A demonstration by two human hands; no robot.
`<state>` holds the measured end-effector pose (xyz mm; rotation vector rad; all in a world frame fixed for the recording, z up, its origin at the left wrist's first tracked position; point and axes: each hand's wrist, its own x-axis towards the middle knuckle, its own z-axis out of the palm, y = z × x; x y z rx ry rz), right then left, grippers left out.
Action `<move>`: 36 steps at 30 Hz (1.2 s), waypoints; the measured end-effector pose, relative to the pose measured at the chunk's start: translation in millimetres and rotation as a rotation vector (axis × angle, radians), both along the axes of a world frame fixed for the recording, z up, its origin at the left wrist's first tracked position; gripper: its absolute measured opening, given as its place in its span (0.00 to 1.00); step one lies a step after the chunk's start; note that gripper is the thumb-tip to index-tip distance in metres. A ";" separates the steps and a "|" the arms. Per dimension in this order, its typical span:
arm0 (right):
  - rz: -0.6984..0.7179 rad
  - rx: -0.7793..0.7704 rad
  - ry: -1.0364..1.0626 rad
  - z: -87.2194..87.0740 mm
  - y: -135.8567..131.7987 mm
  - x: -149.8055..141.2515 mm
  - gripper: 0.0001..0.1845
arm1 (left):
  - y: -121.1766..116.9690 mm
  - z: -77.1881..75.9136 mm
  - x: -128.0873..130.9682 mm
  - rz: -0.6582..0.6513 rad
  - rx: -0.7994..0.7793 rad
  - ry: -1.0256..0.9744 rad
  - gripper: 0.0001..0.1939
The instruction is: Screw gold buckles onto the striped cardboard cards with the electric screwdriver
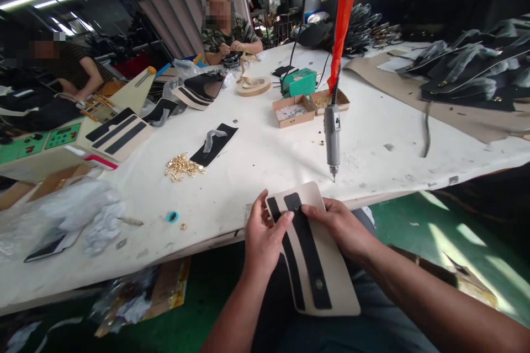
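A beige panel with two black strips is held over my lap, just off the table's near edge. My left hand grips its left side, thumb lying on the black strips. On the right edge, my right hand has its thumb pressed near the top of the wider strip, beside a small metal piece. A round brass-coloured fitting sits at that strip's lower end. Right above the panel hangs a grey electric screwdriver, bit pointing down, touched by neither hand.
On the white table lie a heap of gold fittings, a black piece, a blue ring and a tape roll. Small-parts boxes stand behind. Stacked black pieces fill the right. Two people sit opposite.
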<state>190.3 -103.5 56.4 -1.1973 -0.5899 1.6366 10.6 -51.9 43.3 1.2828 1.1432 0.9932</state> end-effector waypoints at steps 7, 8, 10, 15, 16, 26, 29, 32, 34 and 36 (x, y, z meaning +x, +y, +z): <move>0.234 0.006 -0.331 0.1 25.9 18.9 0.20 | 14.2 4.7 2.6 -0.023 -0.123 -0.021 0.16; 0.279 0.023 -0.411 1.0 31.2 22.8 0.19 | 16.2 4.3 2.7 -0.019 -0.120 0.001 0.15; 0.359 0.059 -0.596 2.1 42.7 29.3 0.18 | 21.4 1.8 3.6 -0.023 -0.108 0.049 0.14; 0.439 0.117 -0.922 1.0 71.4 31.4 0.19 | 40.9 -9.5 6.6 -0.017 -0.082 0.215 0.19; 0.447 0.118 -0.954 0.3 76.3 29.7 0.18 | 45.0 -11.5 7.0 -0.020 -0.089 0.246 0.20; 0.584 0.098 -1.161 -5.0 102.5 18.5 0.13 | 69.9 -5.5 8.7 -0.196 -0.062 0.560 0.17; 0.596 0.100 -1.168 -4.5 103.2 18.7 0.11 | 65.9 -5.9 3.1 -0.170 0.154 0.691 0.26; 0.585 0.109 -1.167 -6.0 102.7 19.3 0.11 | 57.5 -14.1 -2.7 -0.145 0.515 0.794 0.31; 0.571 0.134 -1.141 -8.1 102.7 19.8 0.10 | 52.4 -22.0 -4.0 -0.196 0.651 0.774 0.24; 0.552 0.156 -1.123 -10.2 102.6 19.9 0.10 | 49.5 -29.5 -3.0 -0.226 0.676 0.729 0.16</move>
